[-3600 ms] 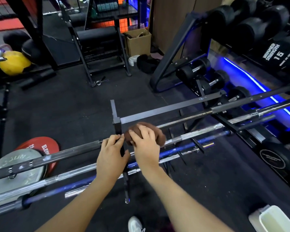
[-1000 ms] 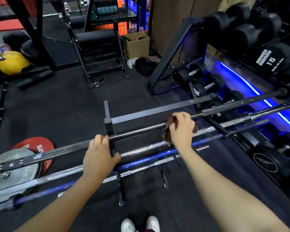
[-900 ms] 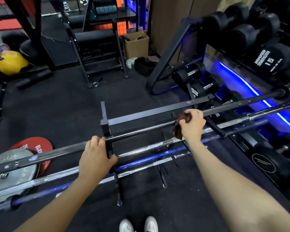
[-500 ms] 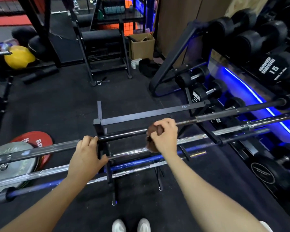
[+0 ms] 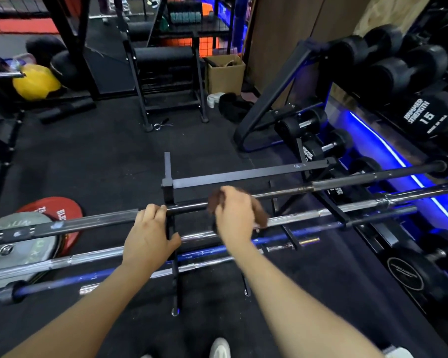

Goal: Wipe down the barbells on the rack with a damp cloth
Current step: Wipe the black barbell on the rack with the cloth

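Several barbells lie across a low black rack [image 5: 243,174] in front of me. The topmost is a black barbell [image 5: 342,184] running from lower left to upper right. Below it lie a chrome barbell [image 5: 321,215], a blue barbell [image 5: 210,251] and a short chrome bar [image 5: 282,246]. My left hand [image 5: 150,236] grips the black barbell just left of the rack's upright post. My right hand [image 5: 234,217] grips a brown cloth [image 5: 214,202] wrapped round the same bar, a little to the right of the post. Most of the cloth is hidden under my fingers.
Red and grey weight plates [image 5: 36,228] lie on the floor at the left. A dumbbell rack [image 5: 398,73] with blue strip lighting stands at the right. Farther back are a black bench frame [image 5: 166,73], a cardboard box [image 5: 225,73] and a yellow ball [image 5: 35,82]. My shoes [image 5: 219,348] show at the bottom.
My right hand has slid the cloth leftward along the black barbell, from near the right rack post back toward my left hand. The left hand has kept its grip.
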### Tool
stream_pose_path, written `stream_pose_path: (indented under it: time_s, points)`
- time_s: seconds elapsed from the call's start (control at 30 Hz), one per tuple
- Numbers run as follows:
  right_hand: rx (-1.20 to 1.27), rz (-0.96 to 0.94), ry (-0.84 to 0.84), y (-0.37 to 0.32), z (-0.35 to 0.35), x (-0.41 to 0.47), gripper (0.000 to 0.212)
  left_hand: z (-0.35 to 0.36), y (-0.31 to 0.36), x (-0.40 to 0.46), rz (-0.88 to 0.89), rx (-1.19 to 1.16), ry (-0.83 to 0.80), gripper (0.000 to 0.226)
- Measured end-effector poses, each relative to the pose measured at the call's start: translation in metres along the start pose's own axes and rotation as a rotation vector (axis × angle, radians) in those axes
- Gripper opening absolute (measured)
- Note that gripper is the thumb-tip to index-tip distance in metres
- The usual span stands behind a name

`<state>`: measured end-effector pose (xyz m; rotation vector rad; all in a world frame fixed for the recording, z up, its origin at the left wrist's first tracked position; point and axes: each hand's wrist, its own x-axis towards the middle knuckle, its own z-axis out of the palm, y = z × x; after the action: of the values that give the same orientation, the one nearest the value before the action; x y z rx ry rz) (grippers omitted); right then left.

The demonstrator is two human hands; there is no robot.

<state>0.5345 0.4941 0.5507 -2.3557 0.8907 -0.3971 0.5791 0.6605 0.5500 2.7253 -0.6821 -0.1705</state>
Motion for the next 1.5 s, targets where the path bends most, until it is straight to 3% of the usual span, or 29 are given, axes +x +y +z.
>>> stream_pose_path:
  time_s: [0.17,0.33,0.4,0.53,0.63,0.8,0.87,1.0,1.13,1.23,1.4,1.5]
  points:
    - [-0.124,-0.135,-0.152,-0.019,0.008,-0.01,0.031,-0.002,-0.011,0.0,0.04,0.007,0.008,0.067]
    - [0.018,0.112,0.131,0.01,-0.001,0.009,0.03,-0.006,-0.022,0.003,0.077,-0.068,-0.033,0.071]
    - [-0.03,0.176,0.154,-0.003,0.008,0.005,0.03,-0.009,-0.03,0.006,0.126,-0.088,-0.057,0.068]
    - [-0.059,0.052,0.08,-0.042,0.038,-0.019,0.026,-0.02,-0.058,0.014,0.161,-0.087,-0.01,0.048]
    - [-0.073,-0.038,0.003,-0.07,0.06,-0.041,0.038,-0.029,-0.078,0.023,0.154,-0.057,0.018,0.042]
    - [-0.242,-0.161,-0.069,-0.062,0.048,-0.04,0.043,-0.033,-0.089,0.031,0.159,0.01,-0.073,0.035]
    - [-0.273,-0.111,-0.06,-0.047,0.036,-0.031,0.043,-0.033,-0.089,0.035,0.136,0.003,-0.094,0.031]
    - [-0.176,0.104,0.114,-0.04,0.039,-0.028,0.042,-0.032,-0.088,0.041,0.148,0.015,-0.123,0.028]
    - [-0.111,-0.146,0.03,-0.072,0.065,-0.05,0.037,-0.031,-0.088,0.044,0.157,0.054,-0.127,0.025]
    - [-0.122,-0.289,-0.054,-0.058,0.055,-0.037,0.032,-0.034,-0.089,0.047,0.166,0.075,-0.139,0.023]
    - [-0.109,-0.088,0.041,-0.039,0.043,-0.024,0.033,-0.037,-0.091,0.049,0.178,0.052,-0.161,0.028]
    - [-0.086,-0.258,-0.024,-0.062,0.063,-0.041,0.035,-0.038,-0.091,0.05,0.184,0.044,-0.173,0.03]
